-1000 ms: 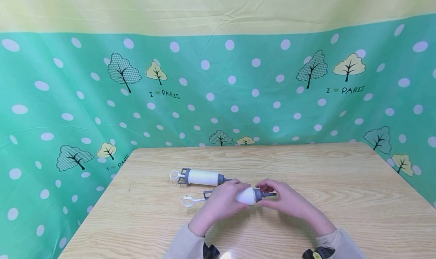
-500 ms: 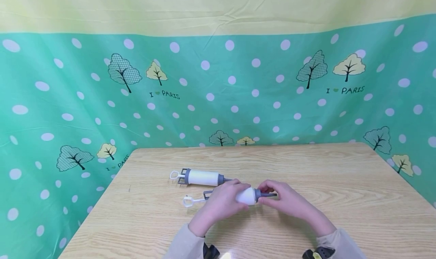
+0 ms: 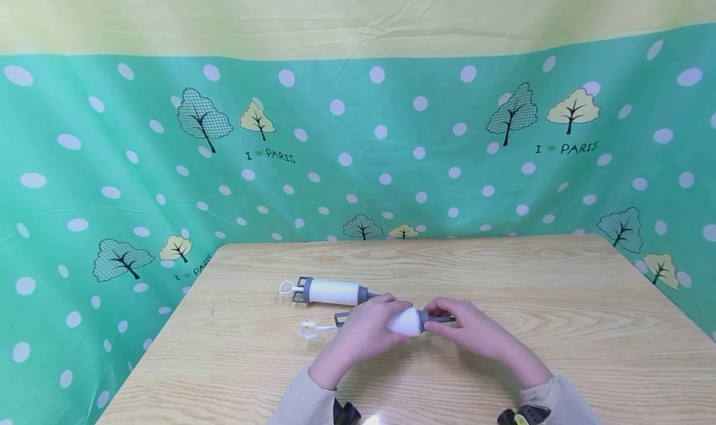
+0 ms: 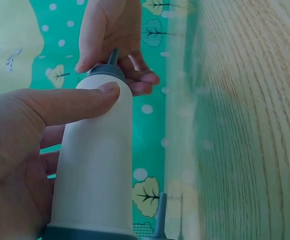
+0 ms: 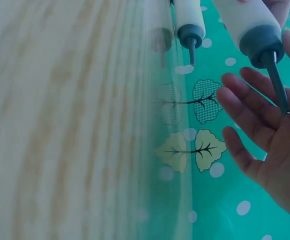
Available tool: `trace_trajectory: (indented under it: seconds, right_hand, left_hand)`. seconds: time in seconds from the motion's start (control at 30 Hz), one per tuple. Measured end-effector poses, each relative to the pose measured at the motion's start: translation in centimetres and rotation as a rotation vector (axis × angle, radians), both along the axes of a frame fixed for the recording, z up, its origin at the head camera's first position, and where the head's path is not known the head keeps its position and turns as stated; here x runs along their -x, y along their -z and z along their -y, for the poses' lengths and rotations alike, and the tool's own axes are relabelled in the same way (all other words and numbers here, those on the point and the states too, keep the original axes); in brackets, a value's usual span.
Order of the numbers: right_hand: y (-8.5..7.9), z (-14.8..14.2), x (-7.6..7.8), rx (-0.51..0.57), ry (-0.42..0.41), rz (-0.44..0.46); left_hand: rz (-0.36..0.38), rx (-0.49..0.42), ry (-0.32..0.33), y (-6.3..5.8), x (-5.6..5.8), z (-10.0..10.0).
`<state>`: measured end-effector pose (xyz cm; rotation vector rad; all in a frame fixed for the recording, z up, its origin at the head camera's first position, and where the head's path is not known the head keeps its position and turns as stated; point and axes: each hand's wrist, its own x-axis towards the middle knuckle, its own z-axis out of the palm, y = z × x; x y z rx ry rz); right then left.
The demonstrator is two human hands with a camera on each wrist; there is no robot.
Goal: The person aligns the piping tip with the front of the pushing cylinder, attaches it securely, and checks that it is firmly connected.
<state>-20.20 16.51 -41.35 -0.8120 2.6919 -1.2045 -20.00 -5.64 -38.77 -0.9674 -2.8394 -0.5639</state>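
Observation:
My left hand (image 3: 369, 325) grips the white barrel of a large syringe (image 4: 92, 165), its thumb lying across the barrel near the front end. A white ring handle (image 3: 309, 330) sticks out at the syringe's left end, in the head view. At the other end is a grey nozzle cap (image 5: 261, 42) with a long thin tip. My right hand (image 3: 467, 327) has its thumb and forefinger at this cap, pinching it from both sides. The right hand's other fingers (image 5: 255, 112) are loosely bent behind the tip, in the right wrist view.
A second syringe (image 3: 334, 292) of the same kind lies just behind on the wooden table (image 3: 531, 276), pointing right. A green dotted curtain (image 3: 403, 145) with tree prints hangs behind and beside the table.
The right hand's fingers have shifted slightly right around the nozzle cap and drawn closer together. My left hand and the second syringe have stayed put.

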Motion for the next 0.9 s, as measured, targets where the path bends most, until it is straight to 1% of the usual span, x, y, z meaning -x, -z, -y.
trace_trajectory:
  seconds: [0.1,0.27,0.4,0.63,0.9]
  right_hand:
    - [-0.02,-0.01,-0.09,0.004,-0.001,-0.011]
    - [-0.23,0.03,-0.22,0.018,-0.015,-0.056]
    - [-0.25,0.05,-0.27,0.019,0.005,-0.074]
    - [-0.13,-0.03,-0.27,0.021,0.015,-0.042]
    - [-0.12,-0.03,-0.11,-0.026,0.002,-0.057]
  left_hand:
    - [0.004,-0.001,-0.005,-0.04,-0.03,-0.02]
    - [0.01,-0.002,-0.006,-0.09,-0.06,-0.05]
    - [0.008,-0.004,-0.008,-0.1,-0.06,-0.06]
    - [0.015,-0.006,-0.009,-0.17,-0.08,-0.05]
    - [0.015,-0.002,-0.001,-0.28,-0.14,-0.02]
